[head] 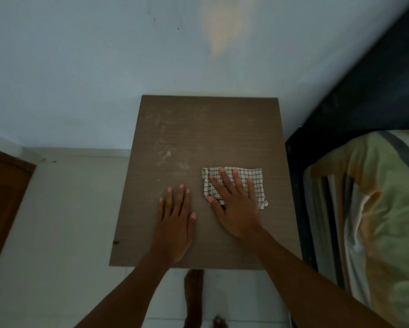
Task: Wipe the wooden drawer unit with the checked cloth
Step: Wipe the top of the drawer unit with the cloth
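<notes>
The right hand lies flat on the checked cloth, with the fingers straight and spread apart; it presses the cloth down on the top of the wooden drawer unit, a little right of the middle of the frame. The cloth is folded in a rough rectangle; its right side and upper edge show beyond the fingers. The left hand rests flat on the bare wood just beside, at the lower centre; its fingers are straight and close together, and it holds nothing. The two hands do not touch each other. On the wood above the left hand there are pale dusty marks. The unit stands against a light blue wall in the upper part of the frame; a bed with a green and yellow cover is at the right, and a brown door at the left edge. At the bottom centre, a bare foot stands on the white floor.
</notes>
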